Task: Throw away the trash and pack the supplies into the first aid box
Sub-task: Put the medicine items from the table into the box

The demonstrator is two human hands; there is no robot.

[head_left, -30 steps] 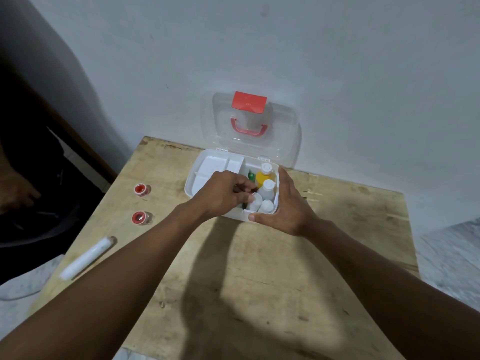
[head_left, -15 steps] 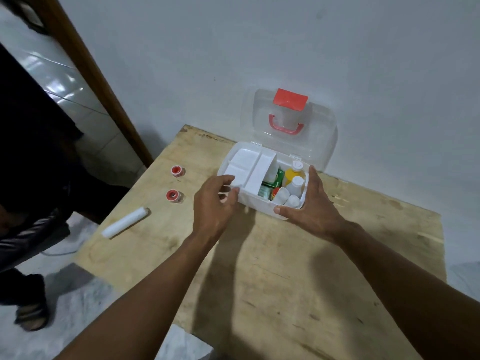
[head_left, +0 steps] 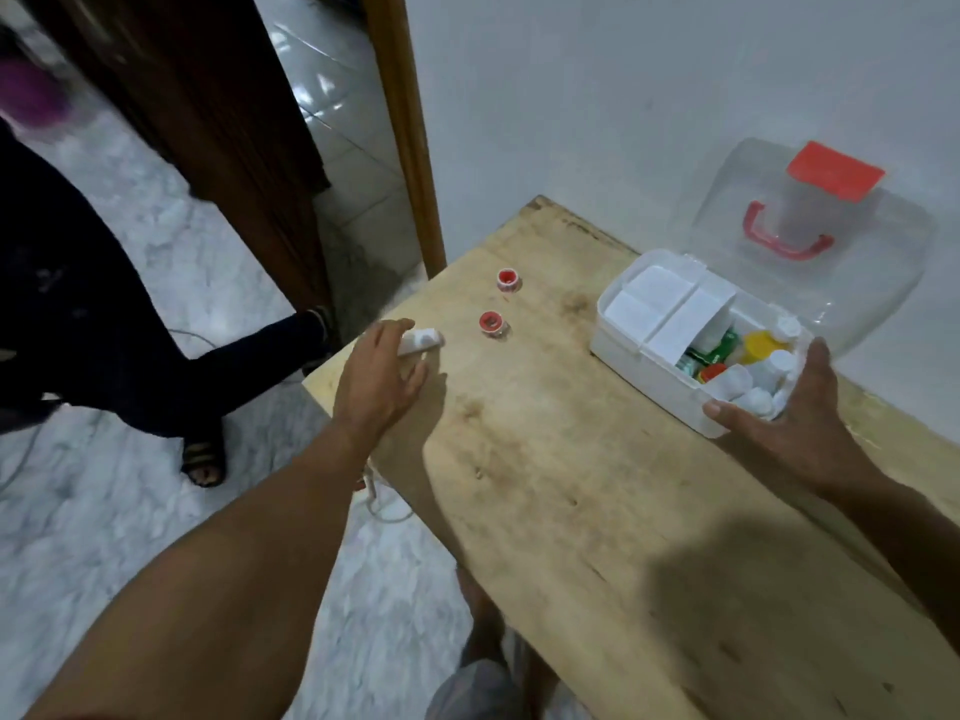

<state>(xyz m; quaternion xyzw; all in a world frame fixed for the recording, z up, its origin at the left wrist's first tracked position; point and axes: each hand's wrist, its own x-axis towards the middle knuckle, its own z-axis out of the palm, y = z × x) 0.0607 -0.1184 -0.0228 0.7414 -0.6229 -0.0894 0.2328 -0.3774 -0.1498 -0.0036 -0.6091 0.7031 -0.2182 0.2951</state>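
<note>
The white first aid box [head_left: 644, 374] stands open at the table's far right, its clear lid [head_left: 810, 283] with a red handle leaning on the wall. Bottles and packets fill its right compartment. My right hand [head_left: 795, 423] grips the box's near right corner. A white bandage roll [head_left: 423, 339] lies near the table's left edge. My left hand [head_left: 379, 376] rests over it, thumb on the far side and fingers spread on the near side, covering most of it. Two red-and-white tape rolls [head_left: 491, 323] [head_left: 508, 280] lie just beyond.
The wooden table [head_left: 597, 511] stands against a white wall. Left of it, on the marble floor, are another person's legs [head_left: 156, 376] in dark trousers and sandals. A wooden door frame [head_left: 405, 132] rises behind. A white cable [head_left: 376, 498] hangs by the table's left edge.
My left hand left the box and swung left onto the bandage roll. The view turned left with it. My right hand stays on the box's corner.
</note>
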